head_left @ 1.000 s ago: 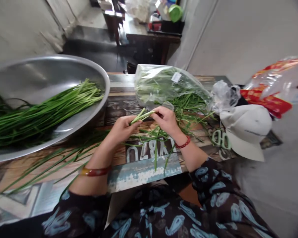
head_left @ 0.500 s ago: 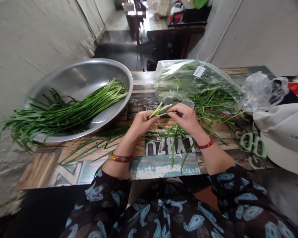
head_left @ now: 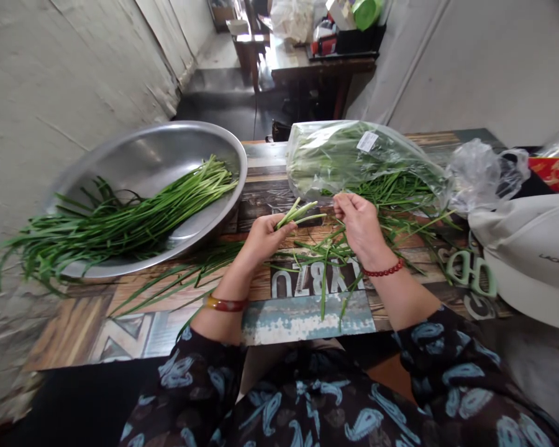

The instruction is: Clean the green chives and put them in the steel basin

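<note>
**Stalks held pale ends outward in the left hand; right hand apart from them**

Observed from beside the table [head_left: 302, 320]: the left hand [head_left: 263, 239] has its thumb and fingers closed around a small bunch of stalks [head_left: 300, 214], above the middle of the tabletop. The grip sits just behind the pale ends, which fan out towards the right hand [head_left: 361, 226]. In my judgement they are held this way to leave those ends exposed and within easy reach.

The right hand is near the bunch without touching it. Its fingers are curled and the tips drawn together; whether a scrap is pinched between them I cannot tell.

Loose greens [head_left: 326, 273] lie scattered below and around the right hand. Long leaves [head_left: 168, 288] stretch over the tabletop left of the hands; whether they belong to the held bunch is hidden by the forearm.

The steel bowl [head_left: 144, 144] stands to the left, holding a bundle of greens [head_left: 172, 214]. The pale ends there point the same way, a sign of orderly laying; the leaf tips hang over the rim, apparently too long to fit. The clear bag [head_left: 335, 149] of greens lies beyond the right hand, close enough, I judge, for a short reach. The scissors [head_left: 470, 273] rest beside the cap [head_left: 531, 248], well apart from both hands.
</note>
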A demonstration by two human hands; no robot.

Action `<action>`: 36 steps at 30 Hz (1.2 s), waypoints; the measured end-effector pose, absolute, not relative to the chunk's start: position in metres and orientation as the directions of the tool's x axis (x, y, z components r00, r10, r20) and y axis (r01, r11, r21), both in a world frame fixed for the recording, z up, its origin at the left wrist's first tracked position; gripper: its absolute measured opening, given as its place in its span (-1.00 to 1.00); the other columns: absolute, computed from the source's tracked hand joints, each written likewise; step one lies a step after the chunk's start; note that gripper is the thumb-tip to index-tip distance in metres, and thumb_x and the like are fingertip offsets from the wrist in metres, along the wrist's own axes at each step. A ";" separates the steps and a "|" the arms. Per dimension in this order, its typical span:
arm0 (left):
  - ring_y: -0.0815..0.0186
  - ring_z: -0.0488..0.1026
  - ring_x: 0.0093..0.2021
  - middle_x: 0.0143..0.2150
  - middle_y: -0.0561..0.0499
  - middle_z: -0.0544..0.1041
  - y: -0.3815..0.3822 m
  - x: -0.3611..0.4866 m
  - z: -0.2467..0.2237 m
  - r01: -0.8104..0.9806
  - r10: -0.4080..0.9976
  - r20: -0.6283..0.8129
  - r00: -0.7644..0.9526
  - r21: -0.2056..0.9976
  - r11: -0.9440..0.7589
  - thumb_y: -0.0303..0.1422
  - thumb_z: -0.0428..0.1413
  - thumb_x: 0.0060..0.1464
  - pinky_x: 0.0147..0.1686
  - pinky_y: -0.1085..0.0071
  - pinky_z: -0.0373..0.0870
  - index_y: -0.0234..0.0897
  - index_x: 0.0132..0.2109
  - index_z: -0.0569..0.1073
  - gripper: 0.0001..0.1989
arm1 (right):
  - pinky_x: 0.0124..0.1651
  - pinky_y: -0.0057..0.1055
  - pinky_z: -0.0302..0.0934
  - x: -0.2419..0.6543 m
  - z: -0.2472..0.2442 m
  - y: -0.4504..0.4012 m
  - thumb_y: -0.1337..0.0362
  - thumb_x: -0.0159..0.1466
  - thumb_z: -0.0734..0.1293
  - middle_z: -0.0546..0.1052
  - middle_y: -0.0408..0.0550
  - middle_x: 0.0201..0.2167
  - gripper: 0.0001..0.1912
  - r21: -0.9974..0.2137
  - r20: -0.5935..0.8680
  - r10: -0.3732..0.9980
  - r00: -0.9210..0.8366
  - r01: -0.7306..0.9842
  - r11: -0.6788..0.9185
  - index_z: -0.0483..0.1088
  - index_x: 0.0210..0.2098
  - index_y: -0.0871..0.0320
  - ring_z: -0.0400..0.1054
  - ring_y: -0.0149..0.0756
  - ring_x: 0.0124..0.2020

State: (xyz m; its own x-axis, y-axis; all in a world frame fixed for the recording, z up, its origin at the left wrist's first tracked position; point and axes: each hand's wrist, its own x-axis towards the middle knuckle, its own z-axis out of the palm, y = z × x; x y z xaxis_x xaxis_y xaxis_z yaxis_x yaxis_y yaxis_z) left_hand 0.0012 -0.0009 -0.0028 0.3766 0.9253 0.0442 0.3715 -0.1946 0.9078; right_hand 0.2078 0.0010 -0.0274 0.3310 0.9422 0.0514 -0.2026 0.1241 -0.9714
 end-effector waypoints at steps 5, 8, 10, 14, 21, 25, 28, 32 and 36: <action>0.41 0.13 -0.44 -0.53 0.11 0.22 0.002 -0.001 -0.005 0.420 0.929 0.045 0.366 0.883 -0.208 -0.12 0.08 0.10 -0.44 0.50 0.06 -0.34 -0.44 0.42 -0.65 | -0.26 -0.40 0.22 0.221 -0.019 0.000 -0.01 0.24 0.34 0.54 -0.12 -0.44 -0.68 -0.971 0.233 0.958 0.167 0.101 0.219 0.53 -0.40 0.11 0.38 -0.37 -0.39; 0.40 0.16 -0.43 -0.52 0.11 0.26 0.003 -0.001 -0.004 0.431 0.929 0.070 0.363 0.872 -0.234 -0.12 0.09 0.10 -0.45 0.51 0.09 -0.35 -0.43 0.44 -0.65 | -0.22 -0.36 0.20 0.213 -0.018 -0.003 0.13 0.17 0.41 0.55 -0.13 -0.45 -0.82 -0.925 0.289 0.954 0.075 0.279 0.259 0.53 -0.44 0.11 0.37 -0.32 -0.37; 0.39 0.18 -0.43 -0.50 0.10 0.29 0.004 -0.001 -0.004 0.438 0.930 0.085 0.359 0.864 -0.248 -0.12 0.10 0.10 -0.45 0.51 0.10 -0.35 -0.41 0.46 -0.65 | -0.27 -0.37 0.16 0.206 -0.020 -0.003 0.18 0.12 0.42 0.51 -0.15 -0.50 -0.85 -0.931 0.271 0.957 0.103 0.282 0.233 0.50 -0.50 0.11 0.33 -0.34 -0.42; 0.39 0.17 -0.46 -0.53 0.10 0.29 0.006 -0.001 -0.006 0.446 0.922 0.101 0.374 0.852 -0.274 -0.12 0.11 0.10 -0.49 0.52 0.08 -0.33 -0.43 0.47 -0.66 | -0.30 -0.40 0.14 0.194 -0.025 -0.001 0.13 0.11 0.39 0.46 -0.19 -0.52 -0.81 -0.992 0.125 0.975 0.183 -0.012 0.129 0.47 -0.47 0.13 0.26 -0.39 -0.45; 0.40 0.13 -0.46 -0.55 0.11 0.22 0.004 0.002 -0.003 0.449 0.917 0.091 0.389 0.850 -0.275 -0.12 0.08 0.11 -0.48 0.52 0.06 -0.31 -0.48 0.39 -0.64 | -0.36 -0.46 0.09 0.184 -0.023 -0.002 0.03 0.05 0.43 0.43 -0.21 -0.51 -0.72 -0.948 -0.009 0.972 0.233 -0.311 0.066 0.45 -0.45 0.12 0.21 -0.42 -0.44; 0.37 0.17 -0.43 -0.53 0.10 0.24 0.003 0.002 -0.002 0.457 0.920 0.096 0.380 0.845 -0.277 -0.10 0.06 0.11 -0.42 0.50 0.11 -0.31 -0.46 0.38 -0.63 | -0.37 -0.44 0.08 0.178 -0.022 -0.004 -0.03 0.02 0.46 0.41 -0.20 -0.53 -0.66 -0.931 -0.038 0.972 0.234 -0.361 0.051 0.44 -0.48 0.13 0.21 -0.42 -0.46; 0.35 0.19 -0.42 -0.53 0.09 0.25 0.003 0.000 -0.006 0.466 0.917 0.101 0.386 0.836 -0.288 -0.10 0.04 0.12 -0.39 0.48 0.12 -0.30 -0.48 0.35 -0.62 | -0.41 -0.44 0.06 0.175 -0.021 -0.004 -0.04 0.03 0.47 0.36 -0.21 -0.55 -0.64 -0.912 -0.056 0.972 0.228 -0.409 0.044 0.42 -0.47 0.14 0.16 -0.44 -0.50; 0.34 0.24 -0.42 -0.53 0.09 0.29 0.006 -0.006 -0.015 0.554 0.922 0.128 0.365 0.766 -0.326 -0.12 0.00 0.16 -0.39 0.47 0.10 -0.28 -0.51 0.28 -0.61 | -0.47 -0.46 0.01 0.183 -0.019 -0.001 -0.02 0.02 0.49 0.27 -0.25 -0.58 -0.61 -0.872 -0.046 0.955 0.292 -0.478 0.105 0.32 -0.53 0.12 0.08 -0.46 -0.53; 0.32 0.28 -0.41 -0.50 0.09 0.35 0.007 -0.009 -0.015 0.566 0.930 0.163 0.328 0.755 -0.332 -0.11 -0.03 0.19 -0.38 0.47 0.11 -0.28 -0.49 0.30 -0.61 | -0.49 -0.44 -0.01 0.194 -0.017 0.001 -0.12 0.08 0.44 0.28 -0.22 -0.58 -0.55 -0.918 0.006 0.960 0.280 -0.380 0.116 0.32 -0.54 0.12 0.07 -0.45 -0.55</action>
